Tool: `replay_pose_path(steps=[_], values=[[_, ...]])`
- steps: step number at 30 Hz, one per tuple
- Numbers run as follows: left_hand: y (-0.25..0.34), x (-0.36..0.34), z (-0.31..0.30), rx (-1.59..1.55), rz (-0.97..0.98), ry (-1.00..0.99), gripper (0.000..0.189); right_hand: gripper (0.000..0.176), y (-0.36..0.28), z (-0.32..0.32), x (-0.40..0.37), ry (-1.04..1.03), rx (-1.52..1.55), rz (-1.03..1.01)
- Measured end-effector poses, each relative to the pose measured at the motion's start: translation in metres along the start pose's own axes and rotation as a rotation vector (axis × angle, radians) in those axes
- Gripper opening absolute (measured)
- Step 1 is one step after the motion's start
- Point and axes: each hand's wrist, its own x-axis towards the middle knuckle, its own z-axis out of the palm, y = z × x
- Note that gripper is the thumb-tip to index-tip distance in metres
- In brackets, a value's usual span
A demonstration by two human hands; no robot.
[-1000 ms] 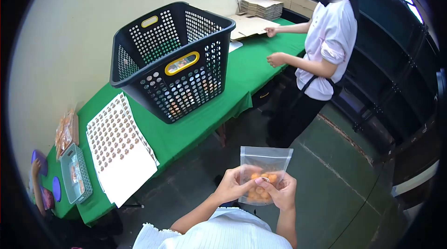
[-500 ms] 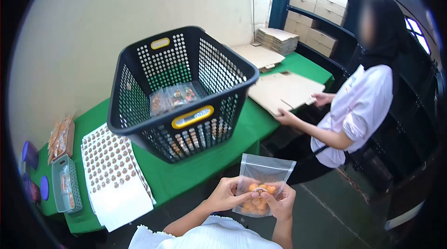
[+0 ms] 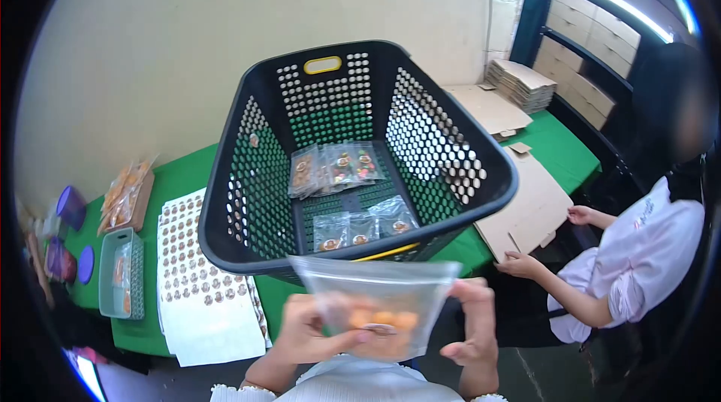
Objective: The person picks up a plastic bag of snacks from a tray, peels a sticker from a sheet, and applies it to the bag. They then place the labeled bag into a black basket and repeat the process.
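Left hand and right hand each pinch a side of the clear pouch, orange pieces inside. Pouch held up just in front of black basket, overlapping its near rim.

1. The bag is thin clear plastic, glossy and a bit crinkly.
2. The basket is hard black plastic punched full of round holes. There's a slight sheen on the rim, and the handle inserts are yellow plastic.
3. The packets inside it are the same see-through shiny film.
4. The surface is covered in green cloth, matt and pretty smooth.
5. The sticker sheets are smooth white paper.
6. The cardboard is plain brown, matt and raw-looking.
7. The little tray looks like greyish plastic.
8. The wall is flat cream paint, totally matt.
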Motion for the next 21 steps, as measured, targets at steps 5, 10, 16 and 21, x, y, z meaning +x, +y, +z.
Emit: replay_pose_path(steps=[5,10,16,21], values=[[0.034,-0.01,-0.039,-0.057,0.113,0.605,0.048,0.056,0.021,-0.033,0.038,0.321,-0.314,-0.206],[0.066,0.038,-0.075,0.383,0.103,0.674,0.058,0.054,0.05,-0.068,0.087,0.39,-0.421,-0.239],[0.061,0.157,-0.052,0.602,-0.284,0.311,0.038,0.054,0.091,-0.108,0.127,0.195,-0.495,-0.274],[-0.049,0.208,-0.042,0.433,-0.944,0.003,0.038,0.043,0.128,-0.108,0.136,-0.086,-0.21,-0.568]])
